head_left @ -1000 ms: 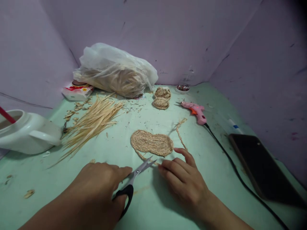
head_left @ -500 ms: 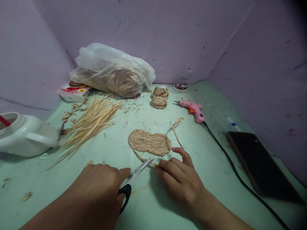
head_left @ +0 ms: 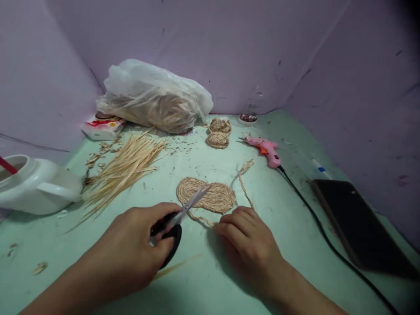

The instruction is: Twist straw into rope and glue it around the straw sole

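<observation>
Black-handled metal scissors [head_left: 184, 211] are gripped in the left hand [head_left: 138, 240], its forearm slanting in from the lower left, back of the hand upward, forefinger stretched along the upper handle and thumb at the lower loop. The slightly parted blades point up and rightward over a flat, figure-eight-shaped mat of coiled tan straw cord [head_left: 219, 197], which lies mid-desk on the pale green desk [head_left: 203, 288]; whether they touch it cannot be told.

From the lower right, the right hand [head_left: 251, 238] rests palm down just beside the mat, fingers curled together, thumb side pinching a loose length of twisted tan cord [head_left: 201, 219] that leaves the mat's lower left edge. Beyond its knuckles, more cord rises to a frayed end. Farther back lies a pink glue gun [head_left: 265, 148]; left of the mat, a spread of pale, dry straw strips [head_left: 126, 164].
</observation>
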A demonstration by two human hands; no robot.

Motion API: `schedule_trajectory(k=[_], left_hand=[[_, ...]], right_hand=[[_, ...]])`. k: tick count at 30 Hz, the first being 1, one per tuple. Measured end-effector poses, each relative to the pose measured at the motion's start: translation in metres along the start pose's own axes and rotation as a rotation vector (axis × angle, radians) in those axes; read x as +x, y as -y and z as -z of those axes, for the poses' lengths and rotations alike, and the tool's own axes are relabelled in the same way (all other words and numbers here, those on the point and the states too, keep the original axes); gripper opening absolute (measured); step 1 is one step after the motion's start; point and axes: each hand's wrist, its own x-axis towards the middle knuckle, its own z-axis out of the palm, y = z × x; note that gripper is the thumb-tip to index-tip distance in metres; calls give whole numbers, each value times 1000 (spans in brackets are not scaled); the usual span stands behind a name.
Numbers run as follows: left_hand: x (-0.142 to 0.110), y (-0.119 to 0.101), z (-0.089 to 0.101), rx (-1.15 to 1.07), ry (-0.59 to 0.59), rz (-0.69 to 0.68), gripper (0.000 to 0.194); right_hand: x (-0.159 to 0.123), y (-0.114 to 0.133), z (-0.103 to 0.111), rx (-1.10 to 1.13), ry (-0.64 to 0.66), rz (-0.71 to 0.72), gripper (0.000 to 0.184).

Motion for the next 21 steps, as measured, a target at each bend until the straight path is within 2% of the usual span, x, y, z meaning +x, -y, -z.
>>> schedule_trajectory(k=[2,4,6,9,12,15,18,21], left_hand=[[0,-1,0,9,53,4,28],[0,-1,-1,11,83,26,32],[2,0,-4,0,85,48,34],[4,4,-7,-21,67,54,36],[5,6,-10,-18,60,23,38],[0,6,-14,50,30,-81,38],[-7,7,-22,146,-81,-304,41],[-12,10,-35,256,-145,-448,48]], right_hand=[[3,-1,6,67,112,-141,15],[6,-5,16,98,256,-263,28],[9,-11,28,67,338,-301,37],[11,-20,41,33,382,-305,25],[10,-23,46,103,411,-339,15],[13,-18,43,347,400,-559,18],[17,-10,36,712,359,-882,21],[20,-3,27,981,295,-1046,17]])
